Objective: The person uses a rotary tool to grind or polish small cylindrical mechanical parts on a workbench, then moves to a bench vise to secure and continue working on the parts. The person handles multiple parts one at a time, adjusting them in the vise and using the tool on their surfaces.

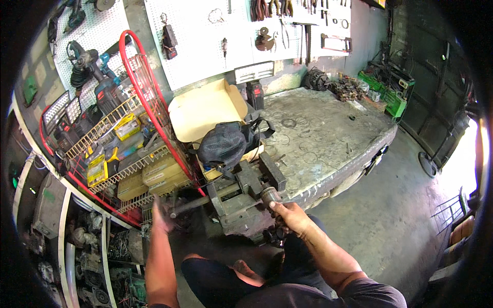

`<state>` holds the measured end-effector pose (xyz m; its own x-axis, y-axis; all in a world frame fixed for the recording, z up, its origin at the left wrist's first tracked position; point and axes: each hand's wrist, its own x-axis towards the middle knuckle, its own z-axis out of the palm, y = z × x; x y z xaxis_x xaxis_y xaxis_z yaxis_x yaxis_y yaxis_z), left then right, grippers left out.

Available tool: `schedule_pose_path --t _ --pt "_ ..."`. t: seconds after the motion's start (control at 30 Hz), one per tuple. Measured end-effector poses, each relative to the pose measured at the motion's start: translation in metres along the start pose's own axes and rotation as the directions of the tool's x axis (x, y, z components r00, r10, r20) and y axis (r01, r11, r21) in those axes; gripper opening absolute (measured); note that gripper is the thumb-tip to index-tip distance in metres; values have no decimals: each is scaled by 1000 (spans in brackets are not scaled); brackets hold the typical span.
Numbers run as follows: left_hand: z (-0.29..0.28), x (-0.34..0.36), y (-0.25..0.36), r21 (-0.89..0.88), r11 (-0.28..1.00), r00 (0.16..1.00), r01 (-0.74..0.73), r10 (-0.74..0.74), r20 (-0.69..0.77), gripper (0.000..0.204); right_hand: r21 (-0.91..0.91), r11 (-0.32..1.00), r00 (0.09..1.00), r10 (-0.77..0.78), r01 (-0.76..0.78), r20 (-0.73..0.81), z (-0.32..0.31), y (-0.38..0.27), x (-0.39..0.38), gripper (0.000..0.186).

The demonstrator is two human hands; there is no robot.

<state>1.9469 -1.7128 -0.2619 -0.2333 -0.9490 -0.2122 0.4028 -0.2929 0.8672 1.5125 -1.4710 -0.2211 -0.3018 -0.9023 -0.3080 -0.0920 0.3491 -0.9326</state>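
Note:
A heavy metal bench vise (pixel 226 204) sits at the near left corner of the workbench. Beside its jaws, my right hand (pixel 290 216) is wrapped round a cylindrical metal part (pixel 270 194), its thumb lying along the top. The part's lower end runs into dark shapes under the hand that I cannot make out. My left hand (pixel 162 218) is held up next to the vise's round bar (pixel 191 207) on the left. Motion smears its fingers, so whether it touches the bar is unclear.
Behind the vise, a black mesh bag (pixel 223 143) lies against an opened cardboard box (pixel 205 110). Left stands a red-framed wire rack (pixel 146 92) with tools and boxes. On the workbench (pixel 328 136) are rings and small metal parts; green crates (pixel 395 102) stand at its far right.

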Motion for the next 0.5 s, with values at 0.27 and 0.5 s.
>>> schedule_pose_path --t 0.27,0.5 --pt "-21 -49 46 102 995 487 -2 -88 869 134 8 997 997 70 -70 42 -1 -14 -13 72" --pt "-71 -23 -35 43 986 976 162 -166 138 90 -7 992 991 127 -127 46 -5 -3 -5 75"
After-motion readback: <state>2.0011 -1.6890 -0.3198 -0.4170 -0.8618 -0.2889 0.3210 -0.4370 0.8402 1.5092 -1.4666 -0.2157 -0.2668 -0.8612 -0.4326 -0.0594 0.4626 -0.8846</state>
